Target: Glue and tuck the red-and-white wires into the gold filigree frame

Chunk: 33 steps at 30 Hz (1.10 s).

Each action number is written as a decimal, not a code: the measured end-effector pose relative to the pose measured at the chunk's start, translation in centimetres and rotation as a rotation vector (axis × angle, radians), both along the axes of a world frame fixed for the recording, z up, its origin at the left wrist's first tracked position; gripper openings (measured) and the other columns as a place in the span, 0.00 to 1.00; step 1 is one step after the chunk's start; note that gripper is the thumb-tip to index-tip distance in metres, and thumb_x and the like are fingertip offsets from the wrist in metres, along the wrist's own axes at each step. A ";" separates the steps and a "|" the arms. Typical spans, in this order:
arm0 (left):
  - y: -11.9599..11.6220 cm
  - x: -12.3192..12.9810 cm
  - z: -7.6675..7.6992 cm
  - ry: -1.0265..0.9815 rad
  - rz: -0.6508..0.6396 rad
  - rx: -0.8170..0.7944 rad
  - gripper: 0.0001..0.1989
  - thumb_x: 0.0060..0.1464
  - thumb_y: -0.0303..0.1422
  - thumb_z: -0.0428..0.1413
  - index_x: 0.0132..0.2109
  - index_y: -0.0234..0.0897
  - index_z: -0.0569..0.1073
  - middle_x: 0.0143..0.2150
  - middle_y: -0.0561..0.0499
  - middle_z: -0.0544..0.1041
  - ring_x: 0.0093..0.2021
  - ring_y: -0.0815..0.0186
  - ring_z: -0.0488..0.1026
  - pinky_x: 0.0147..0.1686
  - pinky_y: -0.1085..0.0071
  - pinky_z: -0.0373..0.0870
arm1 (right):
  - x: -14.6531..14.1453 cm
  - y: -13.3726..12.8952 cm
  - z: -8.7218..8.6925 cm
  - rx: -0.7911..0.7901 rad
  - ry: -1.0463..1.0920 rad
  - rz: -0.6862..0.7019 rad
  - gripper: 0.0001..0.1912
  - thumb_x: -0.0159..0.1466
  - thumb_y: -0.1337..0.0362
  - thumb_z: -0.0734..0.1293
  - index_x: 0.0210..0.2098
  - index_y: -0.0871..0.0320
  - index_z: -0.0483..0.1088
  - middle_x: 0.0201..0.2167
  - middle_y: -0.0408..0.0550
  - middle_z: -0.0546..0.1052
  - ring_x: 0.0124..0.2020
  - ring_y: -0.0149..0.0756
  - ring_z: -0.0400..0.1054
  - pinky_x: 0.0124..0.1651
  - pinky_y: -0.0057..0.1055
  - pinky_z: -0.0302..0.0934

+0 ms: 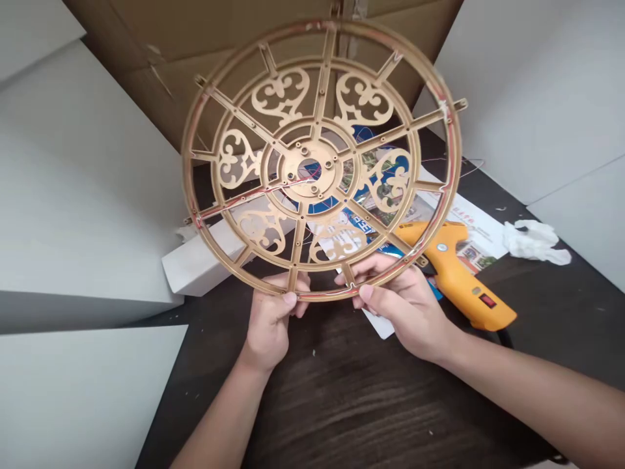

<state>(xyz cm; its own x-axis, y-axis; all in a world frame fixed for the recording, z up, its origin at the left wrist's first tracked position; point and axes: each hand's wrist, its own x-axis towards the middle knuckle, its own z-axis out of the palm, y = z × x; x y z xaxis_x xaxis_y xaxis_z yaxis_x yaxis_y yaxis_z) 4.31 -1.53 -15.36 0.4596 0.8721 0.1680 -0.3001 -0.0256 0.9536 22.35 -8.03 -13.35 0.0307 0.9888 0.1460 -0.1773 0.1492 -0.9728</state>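
A: Position of the wheel (pixel 319 153)?
B: Upper center of frame; round, gold, scroll-patterned openwork. Left hand (pixel 269 322) and right hand (pixel 407 309) each pinch its lower edge.
A: Surface (pixel 322 391)?
B: Dark, wood-grained, lower center.

frame (pixel 294 160) before cardboard (pixel 146 39) | glue gun (pixel 456 280) right | box (pixel 202 260) left

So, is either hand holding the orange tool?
No, the left hand and right hand both grip the gold frame, and the orange tool lies unheld.
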 end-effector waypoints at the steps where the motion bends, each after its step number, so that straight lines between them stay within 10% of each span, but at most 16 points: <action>1: -0.1 0.1 -0.3 -0.012 0.016 -0.024 0.13 0.54 0.36 0.56 0.25 0.34 0.74 0.18 0.52 0.60 0.22 0.68 0.58 0.24 0.69 0.54 | 0.1 0.0 -0.1 0.000 -0.004 -0.010 0.08 0.64 0.72 0.66 0.37 0.57 0.77 0.25 0.40 0.73 0.23 0.22 0.60 0.24 0.19 0.54; 33: -0.3 -0.2 -1.3 -0.008 0.061 0.112 0.10 0.62 0.34 0.54 0.33 0.36 0.76 0.21 0.52 0.65 0.25 0.68 0.61 0.26 0.69 0.56 | -0.1 0.5 0.6 -0.034 -0.023 -0.036 0.07 0.60 0.73 0.65 0.33 0.59 0.76 0.21 0.38 0.72 0.20 0.20 0.57 0.22 0.17 0.52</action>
<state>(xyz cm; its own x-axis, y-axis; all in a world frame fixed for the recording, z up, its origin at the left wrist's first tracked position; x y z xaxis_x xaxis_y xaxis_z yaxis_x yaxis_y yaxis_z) 4.12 -1.79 -16.62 0.4049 0.8739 0.2691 -0.3023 -0.1498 0.9414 22.27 -7.56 -12.76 0.0630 0.9916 0.1134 -0.1504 0.1217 -0.9811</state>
